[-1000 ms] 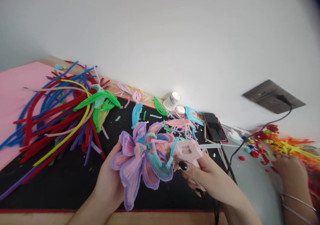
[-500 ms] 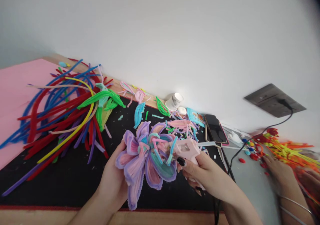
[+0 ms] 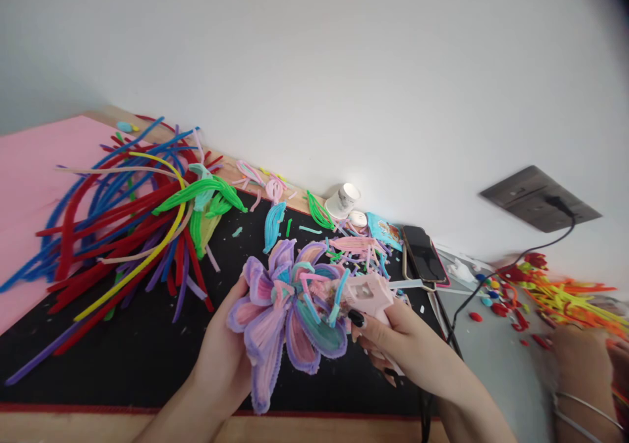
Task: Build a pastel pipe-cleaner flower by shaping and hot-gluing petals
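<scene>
Flower (image 3: 287, 312) unmoved in left hand (image 3: 223, 358); co-worker's hand (image 3: 582, 358) withdrew rightward.

Both forearms enter from the near edge bare, with no sleeves, watch or bracelets showing on them. The left hand (image 3: 223, 358) wears no rings that can be seen; its nails are hidden. The right hand (image 3: 400, 341) has long nails painted glossy black, plainest on the thumb, with another dark nail lower down.

Bare black mat (image 3: 122, 364) open near the left hand (image 3: 221, 364), pipe cleaners (image 3: 122, 220) heaped far left, scraps (image 3: 354, 246) and phone (image 3: 423, 254) behind, cable (image 3: 457, 312) and another person's hand (image 3: 582, 358) crowding right.
</scene>
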Demonstrator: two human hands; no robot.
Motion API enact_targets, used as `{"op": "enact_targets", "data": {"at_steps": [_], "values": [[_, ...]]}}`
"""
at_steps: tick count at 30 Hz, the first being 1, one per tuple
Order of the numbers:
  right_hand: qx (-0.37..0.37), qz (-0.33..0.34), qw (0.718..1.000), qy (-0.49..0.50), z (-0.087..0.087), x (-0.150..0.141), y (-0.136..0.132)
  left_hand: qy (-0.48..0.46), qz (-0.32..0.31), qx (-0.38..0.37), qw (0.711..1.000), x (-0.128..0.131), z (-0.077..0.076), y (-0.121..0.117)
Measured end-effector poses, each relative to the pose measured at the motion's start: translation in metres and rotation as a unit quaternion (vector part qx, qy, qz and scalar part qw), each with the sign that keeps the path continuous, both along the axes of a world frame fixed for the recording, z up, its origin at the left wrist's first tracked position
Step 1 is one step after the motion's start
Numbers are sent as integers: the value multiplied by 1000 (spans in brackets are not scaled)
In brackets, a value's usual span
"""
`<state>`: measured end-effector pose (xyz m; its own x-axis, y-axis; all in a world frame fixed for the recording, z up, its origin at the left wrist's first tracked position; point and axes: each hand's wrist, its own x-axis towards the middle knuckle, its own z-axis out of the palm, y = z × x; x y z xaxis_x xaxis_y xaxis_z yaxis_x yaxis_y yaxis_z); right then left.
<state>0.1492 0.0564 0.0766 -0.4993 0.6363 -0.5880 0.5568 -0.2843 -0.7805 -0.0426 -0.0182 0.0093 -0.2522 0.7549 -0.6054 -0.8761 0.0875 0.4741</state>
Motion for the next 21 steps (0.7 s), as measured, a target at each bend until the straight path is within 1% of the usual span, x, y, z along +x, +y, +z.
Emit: {"op": "enact_targets", "data": {"at_steps": [3, 8, 12, 18, 21], "values": [[6, 1, 1000, -5, -1, 0, 0, -9, -2, 9, 1000, 0, 1, 0], [4, 2, 1000, -5, -2, 2, 0, -14, 3, 0, 1000, 1, 5, 0], [1, -5, 1000, -5, -1, 4, 0, -15, 5, 0, 1000, 1, 3, 1], [29, -2, 999, -12, 5, 1, -1, 45, 29, -40, 998, -1, 3, 2], [48, 8, 999, -21, 3, 0, -1, 46, 25, -44, 998, -1, 5, 1]]}}
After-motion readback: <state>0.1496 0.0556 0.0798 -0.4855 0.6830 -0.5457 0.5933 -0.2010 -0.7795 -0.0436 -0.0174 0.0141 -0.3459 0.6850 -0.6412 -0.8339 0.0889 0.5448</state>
